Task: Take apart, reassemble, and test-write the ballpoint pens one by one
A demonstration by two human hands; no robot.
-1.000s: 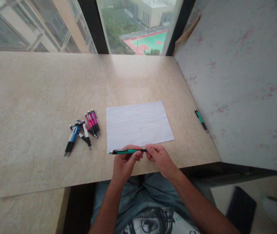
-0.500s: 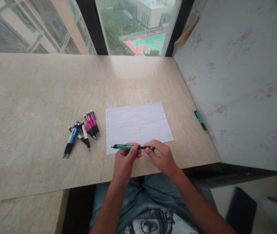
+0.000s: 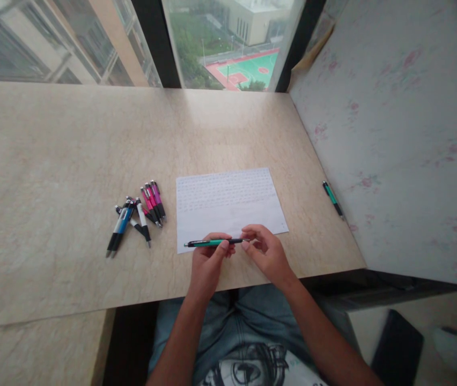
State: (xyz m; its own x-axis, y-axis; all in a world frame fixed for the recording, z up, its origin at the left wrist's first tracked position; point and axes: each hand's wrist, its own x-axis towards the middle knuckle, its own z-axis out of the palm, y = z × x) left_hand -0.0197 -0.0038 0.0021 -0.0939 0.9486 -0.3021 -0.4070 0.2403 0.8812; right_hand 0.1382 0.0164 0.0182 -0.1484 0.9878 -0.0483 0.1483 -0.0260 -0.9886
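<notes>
A green pen (image 3: 210,243) with a black grip lies level across my hands, its tip pointing right. Around its middle and grip my left hand (image 3: 206,265) is closed, thumb on top. My right hand (image 3: 268,257) has its thumb and curled fingers at the tip end; whether anything small is between them is too fine to see. Below the pen lies a sheet of paper (image 3: 228,195) with handwritten lines on its upper part, its lower edge partly hidden by my hands.
Left of the paper are blue pens (image 3: 120,228), white pens (image 3: 141,220) and several pink and purple pens (image 3: 154,201). Another green pen (image 3: 333,200) rests by the wallpapered wall (image 3: 405,134). A window (image 3: 228,48) borders the countertop (image 3: 71,161) at the back.
The right hand's fingers have loosened and lifted slightly at the pen's tip. The pen has rolled a little in my left hand. The view has shifted slightly.
</notes>
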